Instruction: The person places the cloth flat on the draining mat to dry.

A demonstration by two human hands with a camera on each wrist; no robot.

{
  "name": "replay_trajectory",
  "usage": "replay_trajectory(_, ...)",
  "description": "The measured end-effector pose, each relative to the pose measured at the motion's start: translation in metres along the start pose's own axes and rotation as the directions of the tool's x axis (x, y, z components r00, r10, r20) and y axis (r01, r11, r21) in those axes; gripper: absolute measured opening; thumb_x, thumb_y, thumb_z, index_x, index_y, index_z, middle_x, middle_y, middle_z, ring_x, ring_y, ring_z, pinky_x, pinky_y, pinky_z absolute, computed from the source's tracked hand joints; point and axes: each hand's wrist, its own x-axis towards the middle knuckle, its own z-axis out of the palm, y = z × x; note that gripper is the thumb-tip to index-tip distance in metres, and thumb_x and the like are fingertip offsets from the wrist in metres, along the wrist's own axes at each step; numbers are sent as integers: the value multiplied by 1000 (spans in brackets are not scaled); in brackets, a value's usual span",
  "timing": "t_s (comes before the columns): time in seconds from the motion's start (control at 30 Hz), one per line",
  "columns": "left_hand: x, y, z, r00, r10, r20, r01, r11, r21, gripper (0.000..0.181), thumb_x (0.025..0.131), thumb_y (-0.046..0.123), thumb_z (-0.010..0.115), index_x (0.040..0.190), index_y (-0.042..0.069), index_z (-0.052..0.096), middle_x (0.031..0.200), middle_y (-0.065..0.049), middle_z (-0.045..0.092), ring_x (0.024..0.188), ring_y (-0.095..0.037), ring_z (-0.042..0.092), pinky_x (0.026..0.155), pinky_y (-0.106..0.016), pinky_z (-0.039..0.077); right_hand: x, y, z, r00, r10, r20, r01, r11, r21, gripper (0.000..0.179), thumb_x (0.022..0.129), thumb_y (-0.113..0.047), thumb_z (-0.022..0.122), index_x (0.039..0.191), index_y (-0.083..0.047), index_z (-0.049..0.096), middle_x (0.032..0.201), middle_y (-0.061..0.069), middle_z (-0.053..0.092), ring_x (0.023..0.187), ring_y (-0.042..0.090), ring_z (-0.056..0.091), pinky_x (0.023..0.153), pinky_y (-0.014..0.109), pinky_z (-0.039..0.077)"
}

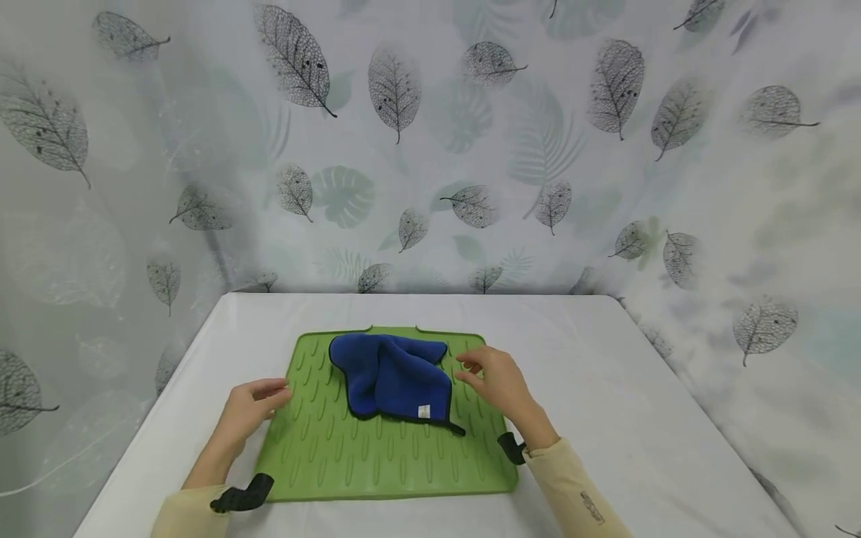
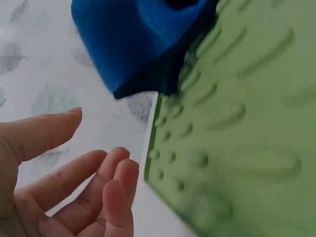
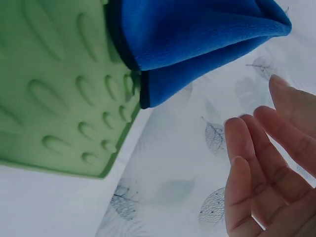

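1. Label (image 1: 424, 412) on blue cloth (image 1: 410, 381): I cannot read it. Cloth lies crumpled on green mat (image 1: 377, 467).
2. Left hand (image 1: 246, 409): fingers (image 2: 117, 200) loosely bent, thumb apart, empty.
3. Right hand (image 1: 496, 379): likewise, beside cloth.

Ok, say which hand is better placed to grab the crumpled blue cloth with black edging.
Probably the right hand: it is close to the right side of the blue cloth, while the left hand is by the left edge of the rectangular green ridged mat, farther off. Both look empty.
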Motion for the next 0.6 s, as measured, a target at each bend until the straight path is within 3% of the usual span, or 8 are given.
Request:
replay_trajectory(0.17,15,7,17,993,-25,112,33,998,-62,50,98,27,60,135,-6,53,129,-25,60,103,-27,66,87,-42,54,-7,9,3,997,36,61,-37,999,3,21,83,-13,77,103,-8,75,95,5,72,78,15,65,68,29,54)
replay_trajectory(0.4,40,9,36,984,-84,156,108,983,-147,47,96,21,63,132,-8,55,99,-11,73,78,-11,67,66,-27,54,-14,18,6,977,56,206,-66,997,46,19,82,-11,78,100,-4,74,91,7,72,77,15,64,68,30,53)
replay_trajectory(0.6,56,16,53,972,-98,213,145,965,-219,50,95,16,63,133,-13,50,90,-6,72,63,-5,63,56,-18,50,-21,24,16,945,10,326,-32,997,64,14,81,-12,79,92,-4,75,83,3,71,74,12,63,65,29,52)
